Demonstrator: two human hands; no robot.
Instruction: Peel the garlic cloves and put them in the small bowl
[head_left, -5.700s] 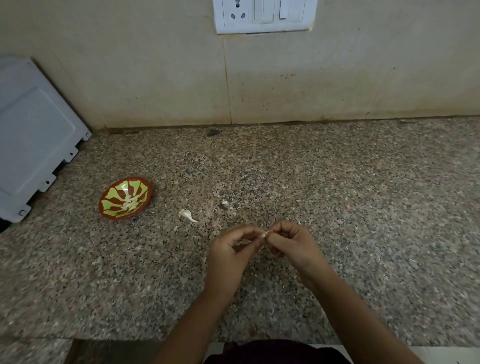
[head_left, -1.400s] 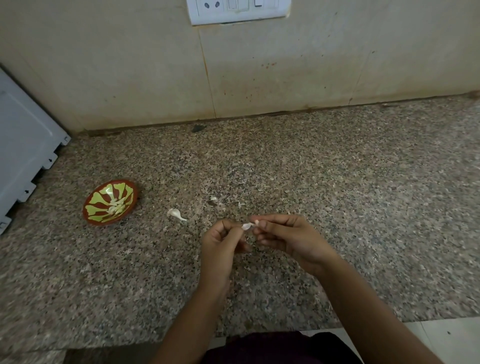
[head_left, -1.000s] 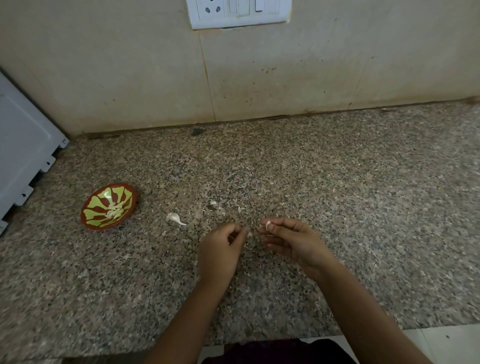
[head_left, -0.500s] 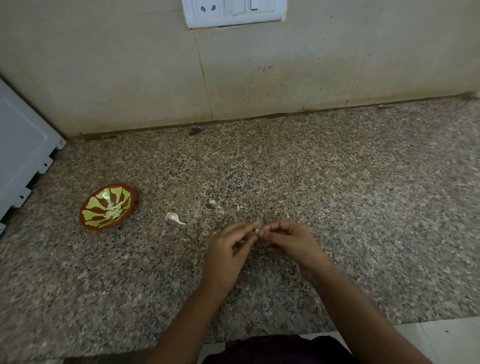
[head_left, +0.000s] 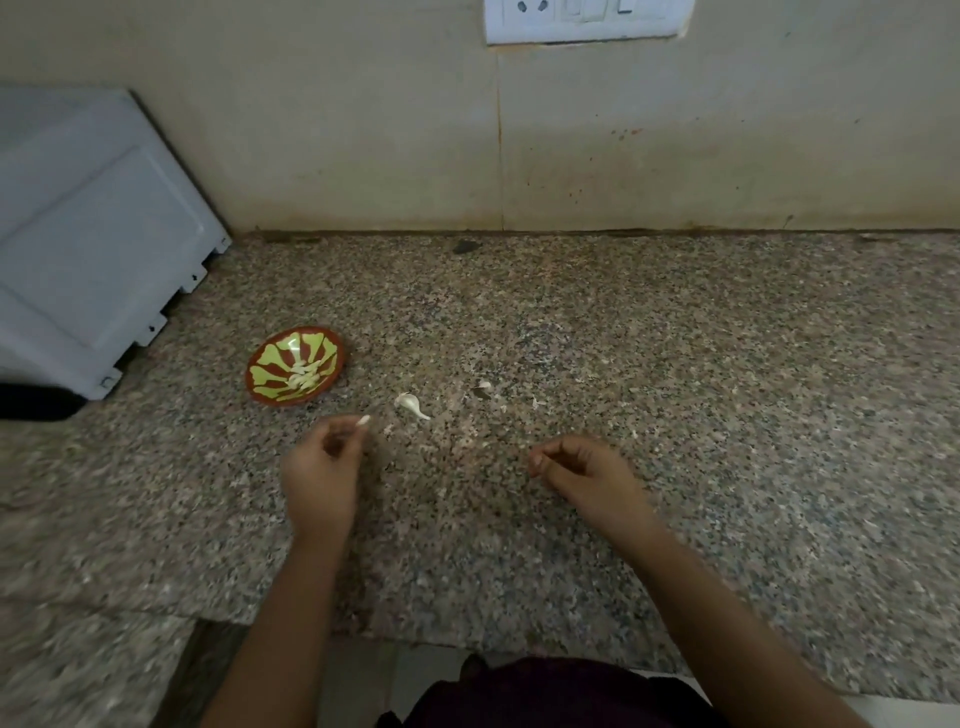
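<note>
Head view shows a peeled garlic clove (head_left: 364, 420) pinched at the fingertips of the left hand (head_left: 322, 467), just right of the small bowl (head_left: 267, 375) (red and yellow, peeled cloves (head_left: 304, 375) inside). Further right of the bowl an unpeeled clove (head_left: 410, 404) lies on the granite counter (head_left: 675, 364). The right hand (head_left: 587, 467), well right of the bowl, has curled fingers; I cannot tell whether they pinch anything.
</note>
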